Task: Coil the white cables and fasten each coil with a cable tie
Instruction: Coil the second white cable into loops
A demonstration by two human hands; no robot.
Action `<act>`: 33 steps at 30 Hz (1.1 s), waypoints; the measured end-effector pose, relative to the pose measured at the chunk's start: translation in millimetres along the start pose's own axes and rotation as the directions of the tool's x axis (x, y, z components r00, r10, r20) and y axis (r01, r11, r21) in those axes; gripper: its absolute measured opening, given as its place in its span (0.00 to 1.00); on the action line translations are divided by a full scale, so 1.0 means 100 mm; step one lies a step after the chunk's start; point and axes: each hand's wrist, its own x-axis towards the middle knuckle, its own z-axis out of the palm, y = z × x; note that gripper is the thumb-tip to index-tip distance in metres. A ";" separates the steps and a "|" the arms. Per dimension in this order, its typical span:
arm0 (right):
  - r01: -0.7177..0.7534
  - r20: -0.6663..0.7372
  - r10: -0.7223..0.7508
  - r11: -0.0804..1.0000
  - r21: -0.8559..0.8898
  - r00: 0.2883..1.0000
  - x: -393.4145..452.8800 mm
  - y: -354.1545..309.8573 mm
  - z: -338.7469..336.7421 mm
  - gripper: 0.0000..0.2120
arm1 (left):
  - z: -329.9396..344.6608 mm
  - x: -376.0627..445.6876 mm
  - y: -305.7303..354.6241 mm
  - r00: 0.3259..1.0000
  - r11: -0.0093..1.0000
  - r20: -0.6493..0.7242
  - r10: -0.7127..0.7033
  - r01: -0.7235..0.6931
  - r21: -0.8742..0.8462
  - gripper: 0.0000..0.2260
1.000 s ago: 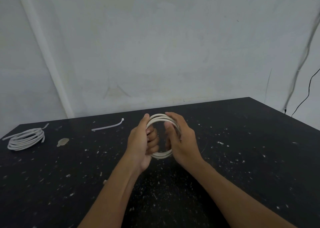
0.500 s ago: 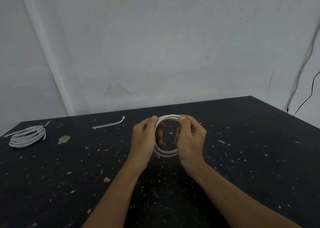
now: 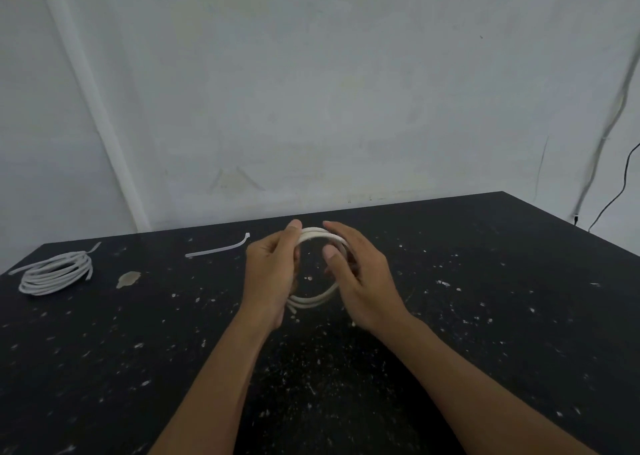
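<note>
Both hands hold a small round coil of white cable upright above the middle of the black speckled surface: the left hand curls its fingers round the coil's left side, and the right hand grips the right side, thumb inside the ring. A loose white plastic cable tie lies flat just left of the hands, and a second, larger coil of white cable rests near the far left edge.

On the table, the cable tie lies between the far-left coil and the held coil.
</note>
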 end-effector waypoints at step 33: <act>-0.269 0.106 0.254 0.790 0.550 0.961 0.05 -0.11 -0.04 0.16 | -0.11 0.04 0.01 0.956 0.957 0.205 -0.208 0.243 -0.161 0.23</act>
